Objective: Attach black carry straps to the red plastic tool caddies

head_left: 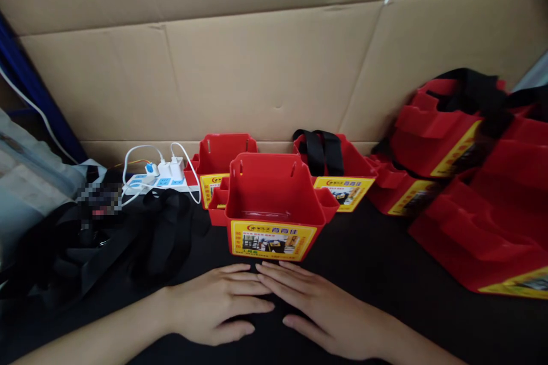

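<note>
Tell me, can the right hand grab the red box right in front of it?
Probably yes: the right hand lies flat, fingers pointing toward the red box, and nothing seems to stand between them.

In my dim view, the central red bin appears clear; the right-hand bins appear blurred and stretched.

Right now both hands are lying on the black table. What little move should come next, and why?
Maybe slide the left hand to the black straps. That hand holds nothing, and the front red box has slots but no strap showing, while the red box just behind it on the right has a black strap.
</note>
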